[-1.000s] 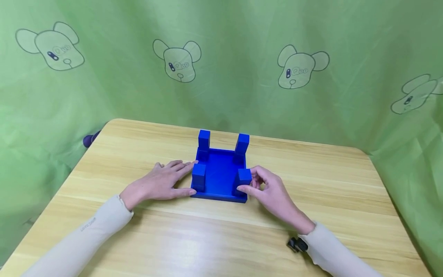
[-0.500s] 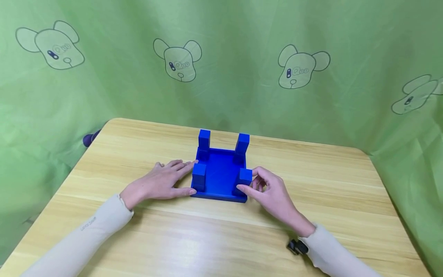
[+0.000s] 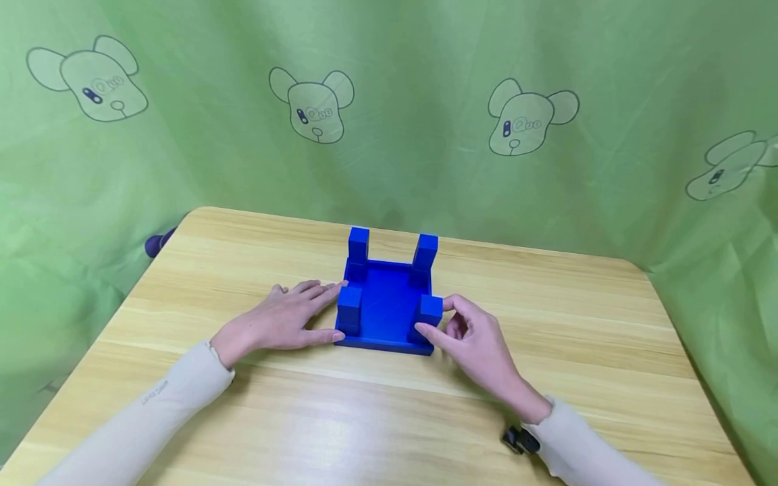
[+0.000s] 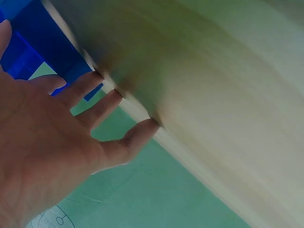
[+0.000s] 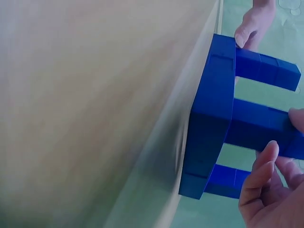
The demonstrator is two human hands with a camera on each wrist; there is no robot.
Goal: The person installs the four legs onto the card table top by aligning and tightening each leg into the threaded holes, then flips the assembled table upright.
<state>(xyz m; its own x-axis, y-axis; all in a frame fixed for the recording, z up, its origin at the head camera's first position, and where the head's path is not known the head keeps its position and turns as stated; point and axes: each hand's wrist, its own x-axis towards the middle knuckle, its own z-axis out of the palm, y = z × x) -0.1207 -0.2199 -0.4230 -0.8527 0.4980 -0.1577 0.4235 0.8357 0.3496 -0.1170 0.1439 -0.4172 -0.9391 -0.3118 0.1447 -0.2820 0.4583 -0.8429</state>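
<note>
On the wooden table stands a blue square frame [image 3: 389,304] with low raised edges and an upright block-like leg at each corner. My right hand [image 3: 477,337] pinches the near right leg [image 3: 431,309] between thumb and fingers; the right wrist view shows that leg [image 5: 259,123] with the thumb and fingertips near its upper end. My left hand [image 3: 282,322] lies with fingers spread and straight against the frame's left side, its thumb at the front left corner beside the near left leg [image 3: 349,310]. In the left wrist view, the left hand's [image 4: 52,128] fingertips rest on the tabletop.
The light wooden table [image 3: 340,418] has rounded far corners. Behind it hangs a green curtain [image 3: 401,162] with cartoon heads. A dark rounded object [image 3: 156,244] shows beyond the table's left edge. A small black device [image 3: 521,440] sits at the right wrist.
The top of the near right leg has shifted slightly right, and my right hand's fingers have adjusted around it. My left hand and the frame have stayed put.
</note>
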